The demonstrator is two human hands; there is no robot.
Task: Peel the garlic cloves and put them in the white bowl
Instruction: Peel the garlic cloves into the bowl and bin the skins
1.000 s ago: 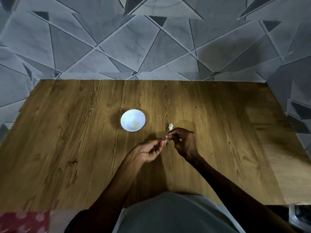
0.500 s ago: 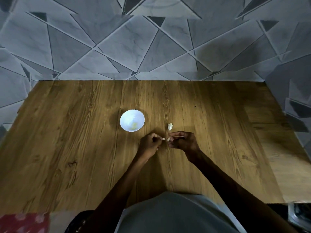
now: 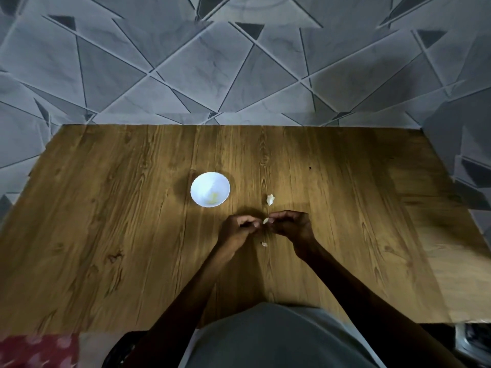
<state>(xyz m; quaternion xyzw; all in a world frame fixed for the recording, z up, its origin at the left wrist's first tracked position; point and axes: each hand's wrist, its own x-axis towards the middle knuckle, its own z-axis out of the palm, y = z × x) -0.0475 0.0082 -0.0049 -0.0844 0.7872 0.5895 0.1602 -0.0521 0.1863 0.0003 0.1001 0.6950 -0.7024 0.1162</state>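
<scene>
Grey wall tiles [image 3: 239, 75] with a pattern of slanting triangles rise behind a wooden table [image 3: 106, 235] that fills most of the view. Taking the meeting point of the hands as the dial's centre, the white bowl [image 3: 206, 183] stands on the table at ten o'clock, near but apart from the hands. Something pale yellow [image 3: 214, 198] lies in its bottom, too small to name.

Both hands hover low over the table, knuckles up and fingertips facing each other. The left hand [image 3: 240, 229] comes in from seven o'clock with its fingers curled inward, and their tips meet the clove [image 3: 265, 221]. The right hand [image 3: 291, 225] comes in from four o'clock, fingers also curled, and pinches the clove's other side between thumb and fingertip. The clove shows only as a small pale sliver between the two sets of fingertips; whether skin covers it cannot be told.

A white scrap of peel [image 3: 270, 199] lies on the table at twelve o'clock, just beyond the fingers. A smaller pale bit [image 3: 264, 244] lies at six o'clock, between the wrists.

A grey shirt [image 3: 279, 338] fills the lower edge, and a red flowered cloth [image 3: 34, 349] shows at the bottom left corner.
</scene>
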